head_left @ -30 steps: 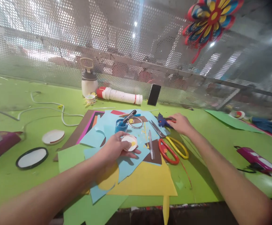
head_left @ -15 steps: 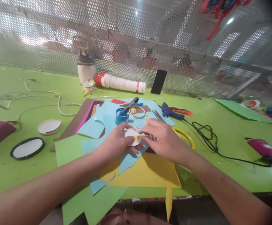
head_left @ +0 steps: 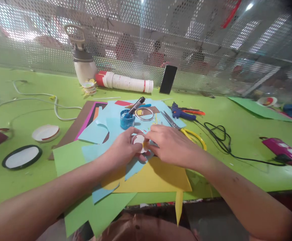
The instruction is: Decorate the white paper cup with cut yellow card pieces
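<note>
Between my hands is a small round white paper piece point(head_left: 138, 140) with a reddish rim and a bit of yellow on it. My left hand point(head_left: 125, 144) grips it from the left, thumb lying across its face and fingers beneath. At its right edge, my right hand point(head_left: 163, 142) pinches with thumb and fingers; whatever else is in that pinch is hidden. Just beyond my hands stand a blue jar point(head_left: 127, 120) holding a black marker point(head_left: 137, 105) and a clear tape ring point(head_left: 144, 114). Yellow-handled scissors point(head_left: 172, 121) lie beyond my right hand.
Blue, green and yellow paper sheets point(head_left: 161, 177) spread under my arms. A blue glue gun point(head_left: 182, 113) trails a black cord rightward to a pink box point(head_left: 283, 150). At the back are a white jug point(head_left: 84, 70), stacked paper cups point(head_left: 125, 82) and a phone point(head_left: 168, 79).
The view has shifted slightly, so the table things sit a little further left and higher. My hands keep hold of the white piece, which is turned a little, its reddish rim now showing.
</note>
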`<state>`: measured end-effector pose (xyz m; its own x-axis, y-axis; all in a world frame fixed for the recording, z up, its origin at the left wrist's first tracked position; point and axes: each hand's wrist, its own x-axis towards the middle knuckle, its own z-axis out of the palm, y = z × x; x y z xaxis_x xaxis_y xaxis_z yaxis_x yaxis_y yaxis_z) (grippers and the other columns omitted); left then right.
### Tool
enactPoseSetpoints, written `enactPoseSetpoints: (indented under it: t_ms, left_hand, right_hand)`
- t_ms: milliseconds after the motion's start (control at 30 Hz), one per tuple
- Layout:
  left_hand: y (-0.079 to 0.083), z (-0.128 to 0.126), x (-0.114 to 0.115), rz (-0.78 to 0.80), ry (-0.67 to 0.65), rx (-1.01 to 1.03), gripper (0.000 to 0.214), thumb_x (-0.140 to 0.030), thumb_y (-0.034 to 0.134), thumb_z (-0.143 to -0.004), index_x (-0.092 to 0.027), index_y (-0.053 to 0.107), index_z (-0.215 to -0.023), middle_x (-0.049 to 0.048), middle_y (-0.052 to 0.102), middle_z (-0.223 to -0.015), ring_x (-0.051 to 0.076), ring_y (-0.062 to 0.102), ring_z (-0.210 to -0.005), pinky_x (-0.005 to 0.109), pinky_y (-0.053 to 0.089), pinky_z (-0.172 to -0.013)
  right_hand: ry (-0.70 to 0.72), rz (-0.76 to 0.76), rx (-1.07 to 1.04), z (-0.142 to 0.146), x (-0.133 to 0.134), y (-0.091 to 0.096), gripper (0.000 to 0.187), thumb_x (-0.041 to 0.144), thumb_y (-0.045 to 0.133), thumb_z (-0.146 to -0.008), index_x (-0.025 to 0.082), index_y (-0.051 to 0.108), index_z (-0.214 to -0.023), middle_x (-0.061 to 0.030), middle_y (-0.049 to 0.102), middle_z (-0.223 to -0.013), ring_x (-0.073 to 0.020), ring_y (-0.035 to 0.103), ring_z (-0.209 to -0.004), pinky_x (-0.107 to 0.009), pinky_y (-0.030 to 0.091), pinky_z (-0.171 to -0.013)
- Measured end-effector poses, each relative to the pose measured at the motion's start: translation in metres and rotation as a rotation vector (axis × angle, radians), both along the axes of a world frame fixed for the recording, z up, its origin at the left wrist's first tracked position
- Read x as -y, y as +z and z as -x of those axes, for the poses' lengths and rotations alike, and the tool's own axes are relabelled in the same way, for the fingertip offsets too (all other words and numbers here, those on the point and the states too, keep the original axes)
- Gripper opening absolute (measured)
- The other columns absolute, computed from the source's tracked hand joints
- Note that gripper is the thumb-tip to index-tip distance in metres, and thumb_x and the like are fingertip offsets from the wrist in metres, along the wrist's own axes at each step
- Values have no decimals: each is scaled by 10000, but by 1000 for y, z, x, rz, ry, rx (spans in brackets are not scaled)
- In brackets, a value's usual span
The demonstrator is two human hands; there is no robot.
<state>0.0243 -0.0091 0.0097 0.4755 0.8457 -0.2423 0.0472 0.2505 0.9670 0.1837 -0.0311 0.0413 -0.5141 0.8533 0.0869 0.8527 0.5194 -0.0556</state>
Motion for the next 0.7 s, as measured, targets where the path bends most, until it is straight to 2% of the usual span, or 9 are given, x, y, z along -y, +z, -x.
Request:
enactPoseSetpoints:
  t_ms: [233, 433, 700]
  left_hand:
    - [2, 2, 0, 7, -5, -8, 312, -8, 496, -725, -161, 448, -993, 14, 667, -724, 150, 669, -544, 301, 543, -615]
    - [7, 2, 0, 50, -7, 29, 334, 5, 503, -710, -135, 454, -1010, 26, 666, -711, 156, 668, -534, 322, 558, -629]
    - [2, 3, -3, 118, -16, 150, 368, -26, 541, -684, -130, 456, -1026, 63, 667, -745, 230, 690, -700, 417, 574, -680]
  right_hand:
    - [-30, 75, -203, -1, -4, -5, 66, 132, 573, -796, 159, 614, -751, -7, 571, -773, -119, 490, -679, -257, 332, -604]
    - [-45, 115, -377, -6, -4, -9, 96, 138, 595, -798, 156, 651, -723, 10, 557, -703, -97, 486, -622, -237, 348, -572]
    - [-95, 168, -529, -8, -3, -10, 94, 107, 627, -774, 148, 676, -705, 21, 570, -671, -76, 498, -575, -217, 386, -552]
